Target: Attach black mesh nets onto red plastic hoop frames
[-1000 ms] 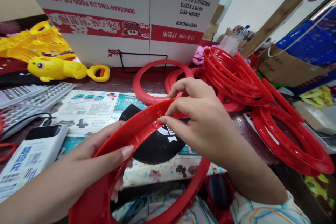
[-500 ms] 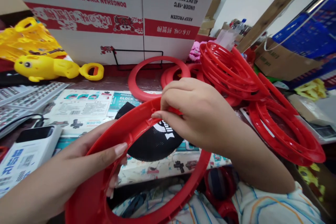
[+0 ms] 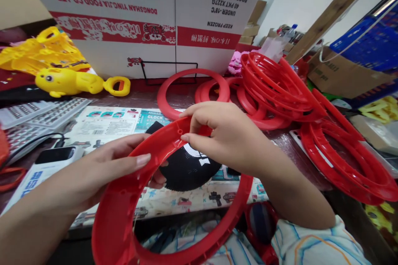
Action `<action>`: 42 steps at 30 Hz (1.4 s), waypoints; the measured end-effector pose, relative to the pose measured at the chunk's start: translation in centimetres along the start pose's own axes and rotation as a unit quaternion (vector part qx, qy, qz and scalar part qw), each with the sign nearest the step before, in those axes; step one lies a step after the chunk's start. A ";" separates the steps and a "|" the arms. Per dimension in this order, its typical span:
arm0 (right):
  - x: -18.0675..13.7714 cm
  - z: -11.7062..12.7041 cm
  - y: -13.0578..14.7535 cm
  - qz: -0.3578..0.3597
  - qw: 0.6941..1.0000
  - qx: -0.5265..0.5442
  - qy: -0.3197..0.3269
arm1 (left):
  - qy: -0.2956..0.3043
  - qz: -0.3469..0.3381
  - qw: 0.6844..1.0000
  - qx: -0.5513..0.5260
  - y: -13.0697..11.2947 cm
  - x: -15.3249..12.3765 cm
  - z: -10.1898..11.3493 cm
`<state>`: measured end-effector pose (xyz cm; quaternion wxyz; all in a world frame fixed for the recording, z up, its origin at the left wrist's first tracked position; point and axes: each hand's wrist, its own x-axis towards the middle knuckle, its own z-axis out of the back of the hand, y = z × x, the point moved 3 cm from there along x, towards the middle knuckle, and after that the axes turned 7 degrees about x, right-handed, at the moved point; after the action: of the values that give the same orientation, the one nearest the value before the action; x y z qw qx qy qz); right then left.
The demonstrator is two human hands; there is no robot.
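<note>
I hold a large red plastic ring [image 3: 124, 211] tilted in front of me. My left hand [image 3: 102, 169] grips its left rim, thumb on top and fingers inside. My right hand [image 3: 226, 136] is closed in a pinch on the ring's far rim, near a small hole. Seen through the ring, a black mesh disc with white lettering [image 3: 189, 165] lies on the table below it.
Loose red rings [image 3: 189, 78] and a tilted stack of them [image 3: 280, 87] fill the right side. A white carton [image 3: 149, 12] stands behind. Yellow toys [image 3: 68, 80], grey blister trays [image 3: 37, 112], a white power bank [image 3: 46, 161] and printed sheets [image 3: 105, 124] lie at left.
The ring has turned slightly in my hands and my right fingers have shifted along its far rim. The view has swung a little.
</note>
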<state>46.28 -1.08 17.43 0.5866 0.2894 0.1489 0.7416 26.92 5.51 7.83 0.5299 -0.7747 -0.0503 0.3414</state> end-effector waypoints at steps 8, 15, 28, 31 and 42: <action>-0.2 -0.1 -0.2 -0.012 1.000 -0.005 -0.022 | -0.046 -0.080 0.993 0.071 -1.3 0.1 -0.9; -0.2 0.4 -1.1 -0.020 0.999 -0.014 -0.022 | -0.216 -0.065 0.973 0.058 0.8 -3.0 -2.2; 0.4 0.2 -3.4 -0.056 0.997 -0.004 -0.044 | -0.276 -0.077 0.957 0.057 5.2 -3.1 -3.3; 0.6 0.0 -4.3 -0.087 0.995 -0.005 -0.041 | -0.247 -0.093 0.964 0.011 7.0 -2.5 -3.0; 1.5 -1.5 -7.0 -0.169 0.985 -0.004 -0.023 | -0.392 -0.203 0.881 0.170 10.4 -2.5 -0.5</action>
<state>50.65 2.42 12.73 0.7080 0.2746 0.1791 0.6255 22.37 -0.51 0.24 0.6482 -0.4479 -0.3516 0.5055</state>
